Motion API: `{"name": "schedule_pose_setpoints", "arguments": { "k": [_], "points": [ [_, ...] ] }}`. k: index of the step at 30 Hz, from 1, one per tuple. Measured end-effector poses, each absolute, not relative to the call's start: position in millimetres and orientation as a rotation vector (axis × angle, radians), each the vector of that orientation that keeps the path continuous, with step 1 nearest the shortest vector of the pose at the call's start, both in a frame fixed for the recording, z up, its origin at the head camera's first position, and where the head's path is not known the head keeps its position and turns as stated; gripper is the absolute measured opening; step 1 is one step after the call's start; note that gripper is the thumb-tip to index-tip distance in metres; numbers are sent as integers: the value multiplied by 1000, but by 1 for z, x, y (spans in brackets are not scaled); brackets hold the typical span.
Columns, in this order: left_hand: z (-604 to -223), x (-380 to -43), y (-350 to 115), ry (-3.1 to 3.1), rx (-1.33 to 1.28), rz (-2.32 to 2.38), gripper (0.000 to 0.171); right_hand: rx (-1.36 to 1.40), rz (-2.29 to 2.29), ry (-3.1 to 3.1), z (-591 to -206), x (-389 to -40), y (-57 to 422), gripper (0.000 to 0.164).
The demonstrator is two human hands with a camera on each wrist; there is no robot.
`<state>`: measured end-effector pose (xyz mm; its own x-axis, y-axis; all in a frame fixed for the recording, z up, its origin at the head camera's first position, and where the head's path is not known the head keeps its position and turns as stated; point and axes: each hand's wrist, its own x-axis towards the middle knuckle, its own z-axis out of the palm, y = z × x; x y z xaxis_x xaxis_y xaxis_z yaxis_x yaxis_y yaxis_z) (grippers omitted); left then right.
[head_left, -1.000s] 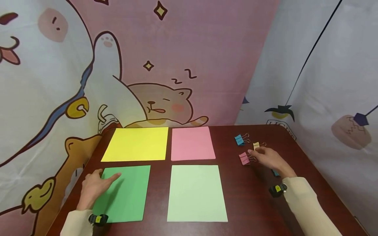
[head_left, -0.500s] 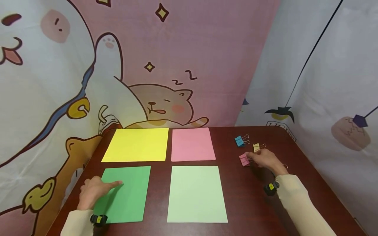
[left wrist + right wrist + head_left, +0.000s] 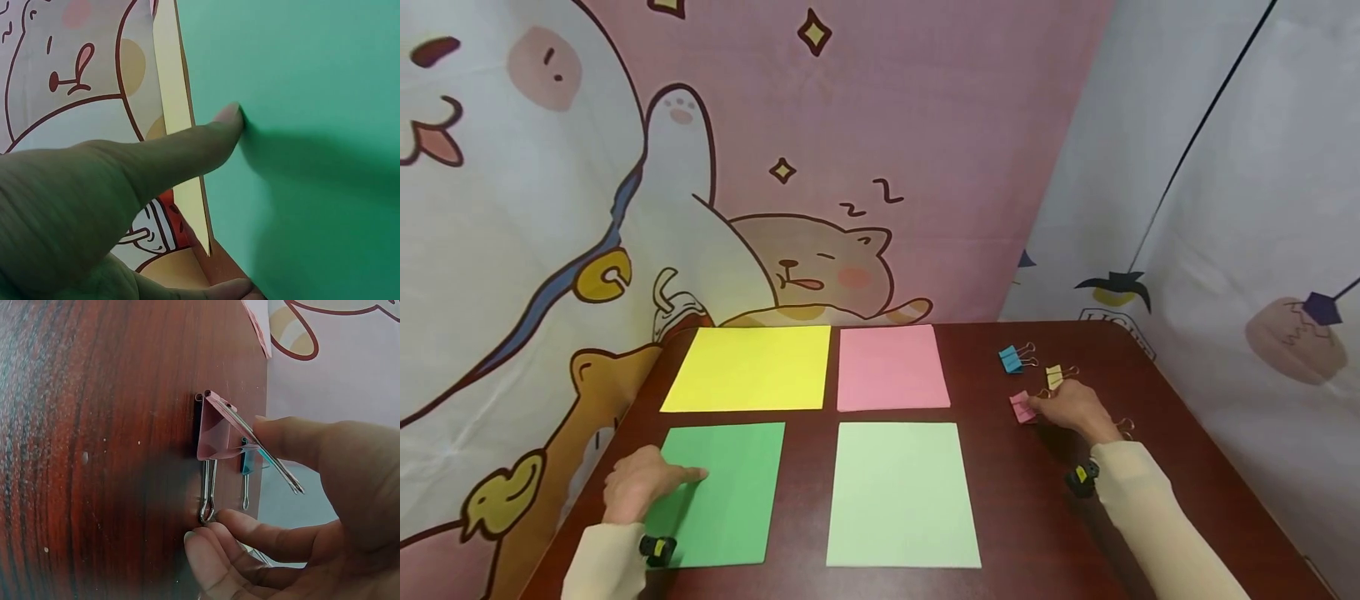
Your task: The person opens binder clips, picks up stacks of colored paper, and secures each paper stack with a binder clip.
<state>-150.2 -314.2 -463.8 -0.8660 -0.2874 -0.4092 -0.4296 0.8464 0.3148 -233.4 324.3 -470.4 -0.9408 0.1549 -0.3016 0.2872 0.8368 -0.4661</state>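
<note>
In the head view, my right hand (image 3: pixel 1073 408) is at a pink binder clip (image 3: pixel 1022 407) on the right side of the table. The right wrist view shows the thumb against one wire handle of this pink clip (image 3: pixel 215 431), with fingertips at the other handle. My left hand (image 3: pixel 642 483) is over the left side of a dark green paper sheet (image 3: pixel 722 492). Up close in the left wrist view, the thumb tip touches the green sheet (image 3: pixel 300 75); the other fingers are bent lower down, partly hidden behind the hand.
A yellow sheet (image 3: pixel 748 368), a pink sheet (image 3: pixel 892 367) and a light green sheet (image 3: pixel 902 493) lie around the green one. Beyond the right hand are a blue binder clip (image 3: pixel 1011 359) and a yellow one (image 3: pixel 1055 377). Another clip's wire handle (image 3: pixel 1125 425) shows by the right wrist.
My right hand has moved left and slightly down onto the pink clip, uncovering more of the yellow one. The left hand's thumb has dropped onto the green sheet.
</note>
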Motion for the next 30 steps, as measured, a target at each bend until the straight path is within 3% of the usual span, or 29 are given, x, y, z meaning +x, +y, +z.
{"name": "schedule_pose_setpoints", "arguments": {
  "k": [5,18,30],
  "points": [
    [-462,-152,-311,2690,-576,575,68,354,-752,2761,-470,-233,323,44],
    [-464,-153,-312,2686,-637,594,69,327,-697,2734,-464,-238,321,48],
    [-470,-155,-318,2643,-622,642,107,200,-795,2765,-466,-238,318,27]
  ]
}}
